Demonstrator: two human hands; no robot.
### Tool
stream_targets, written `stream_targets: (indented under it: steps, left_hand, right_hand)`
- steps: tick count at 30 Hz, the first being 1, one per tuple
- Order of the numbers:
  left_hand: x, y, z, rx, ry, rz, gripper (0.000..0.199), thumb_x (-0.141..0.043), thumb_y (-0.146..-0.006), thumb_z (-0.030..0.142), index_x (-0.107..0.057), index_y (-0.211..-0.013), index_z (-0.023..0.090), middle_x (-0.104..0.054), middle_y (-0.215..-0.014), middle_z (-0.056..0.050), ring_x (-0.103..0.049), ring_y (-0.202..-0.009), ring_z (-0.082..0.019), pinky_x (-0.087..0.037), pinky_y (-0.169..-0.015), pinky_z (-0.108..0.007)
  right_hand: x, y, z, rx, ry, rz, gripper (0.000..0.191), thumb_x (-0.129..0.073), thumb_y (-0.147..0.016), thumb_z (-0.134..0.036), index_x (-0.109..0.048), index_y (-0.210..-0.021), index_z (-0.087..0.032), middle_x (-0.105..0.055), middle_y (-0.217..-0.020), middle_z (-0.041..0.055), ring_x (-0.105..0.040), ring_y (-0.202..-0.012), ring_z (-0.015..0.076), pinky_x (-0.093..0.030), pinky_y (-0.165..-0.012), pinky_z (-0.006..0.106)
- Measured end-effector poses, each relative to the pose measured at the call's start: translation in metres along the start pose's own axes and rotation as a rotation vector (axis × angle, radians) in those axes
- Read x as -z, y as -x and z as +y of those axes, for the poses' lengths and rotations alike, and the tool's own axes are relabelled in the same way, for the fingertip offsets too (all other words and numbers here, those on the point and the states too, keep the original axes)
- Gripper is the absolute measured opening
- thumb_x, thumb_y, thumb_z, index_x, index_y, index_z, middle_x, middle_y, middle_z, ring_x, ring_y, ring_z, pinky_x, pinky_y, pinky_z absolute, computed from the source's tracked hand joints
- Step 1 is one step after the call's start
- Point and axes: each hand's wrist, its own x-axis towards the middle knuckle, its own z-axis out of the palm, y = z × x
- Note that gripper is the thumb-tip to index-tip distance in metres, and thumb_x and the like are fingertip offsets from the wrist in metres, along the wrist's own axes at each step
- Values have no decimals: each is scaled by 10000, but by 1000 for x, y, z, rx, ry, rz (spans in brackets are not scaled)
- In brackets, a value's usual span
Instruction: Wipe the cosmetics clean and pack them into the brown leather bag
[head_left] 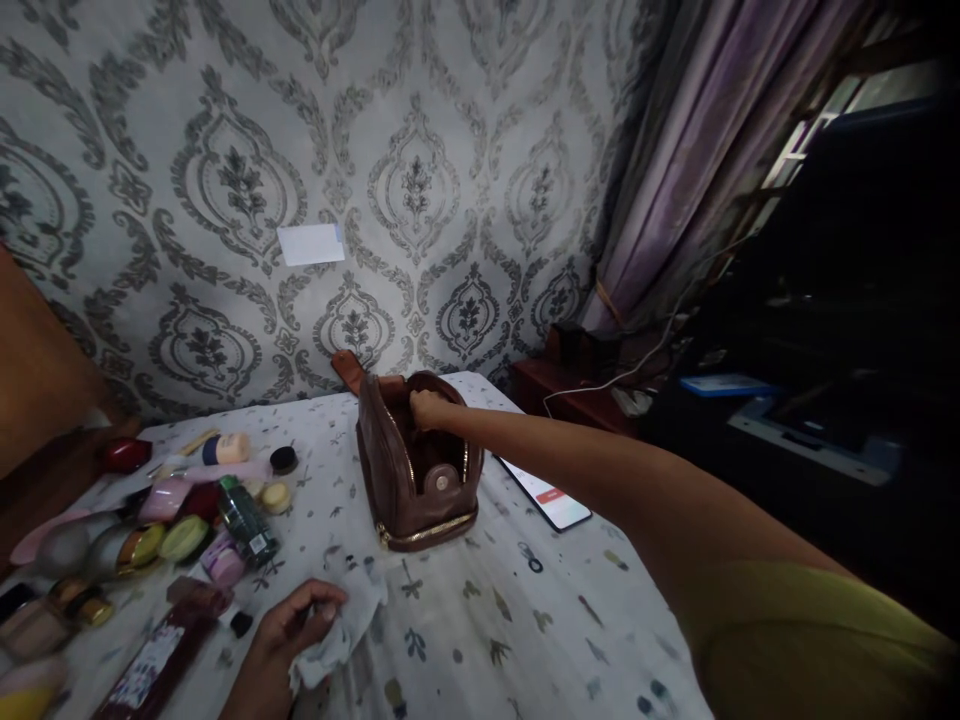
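A brown leather bag (386,480) with gold zips stands open on the patterned white cloth. My right hand (429,410) reaches into its opening; the fingers are bent down inside, and what they hold, if anything, is hidden. In front of the bag, low in the view, my left hand (296,635) is closed around a crumpled white tissue (349,625). A round flap with a metal snap (442,482) hangs at the front of the bag's mouth.
Bottles, jars and other cosmetics, among them a green bottle (247,520) and a dark red bottle (154,660), lie at the left. A phone (551,497) with a lit screen lies right of the bag, under my right forearm. A patterned wall (420,200) rises behind.
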Motion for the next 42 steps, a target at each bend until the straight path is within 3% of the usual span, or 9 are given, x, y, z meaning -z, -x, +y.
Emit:
stream_targets:
  steps: [10, 14, 20, 25, 29, 34, 39, 42]
  left_hand:
    - [3, 0, 7, -28, -31, -15, 452, -769, -624, 615, -710, -797, 202, -511, -652, 20, -445, -669, -164, -360, -594, -243]
    - [3, -1, 2, -24, -9, -36, 433, -763, -653, 597, -717, -819, 200, -496, -647, 23, -433, -660, -156, -346, -593, -241]
    - [-2, -1, 11, -33, 5, -18, 423, -800, -586, 566, -716, -749, 185, -472, -588, 32, -397, -621, -144, -307, -593, -245]
    - [-6, 1, 21, -85, 2, 19, 301, -769, -620, 463, -721, -721, 183, -510, -604, 23, -412, -650, -154, -302, -636, -256]
    - [-7, 1, 23, -98, 76, -7, 268, -782, -588, 413, -724, -690, 172, -542, -601, 12, -433, -643, -156, -302, -631, -265]
    - [0, 2, 26, -135, 161, 24, 328, -790, -631, 465, -755, -716, 150, -554, -600, 8, -414, -603, -127, -275, -605, -258]
    - [7, 5, 30, -119, 305, 80, 493, -767, -641, 616, -729, -762, 140, -544, -594, 12, -455, -553, -113, -285, -554, -244]
    - [12, 3, 30, -160, 294, 141, 528, -749, -628, 654, -666, -733, 143, -509, -580, 22, -439, -520, -101, -297, -530, -243]
  right_hand:
    - [5, 6, -10, 91, 269, -37, 355, -622, -936, -334, -585, -1242, -158, -595, -1274, 105, -612, -1107, 247, -528, -926, 466]
    - [8, 12, -7, 121, 318, -61, 350, -629, -932, -330, -591, -1234, -158, -598, -1274, 103, -610, -1115, 249, -525, -933, 468]
    - [16, 20, -5, 141, 316, -78, 326, -650, -920, -311, -616, -1199, -146, -622, -1256, 102, -620, -1118, 245, -524, -941, 460]
    - [24, 23, -6, 184, 282, -30, 338, -746, -817, -189, -682, -1138, -106, -696, -1156, 176, -675, -1073, 279, -533, -860, 360]
    - [36, 31, -8, 271, 255, 63, 203, -611, -888, -93, -727, -1055, -87, -724, -1056, 232, -720, -970, 259, -484, -743, 278]
    - [56, 51, -10, 360, 260, 201, 256, -511, -949, -101, -694, -1127, -108, -732, -1036, 221, -719, -944, 248, -420, -673, 297]
    - [51, 96, -23, 368, 60, 600, 285, -511, -963, -306, -658, -1197, -241, -764, -969, 130, -728, -789, 264, -441, -572, 319]
    - [28, 126, -41, 644, -256, 813, 301, -439, -980, -348, -662, -1140, -226, -750, -1030, 114, -725, -873, 245, -537, -701, 335]
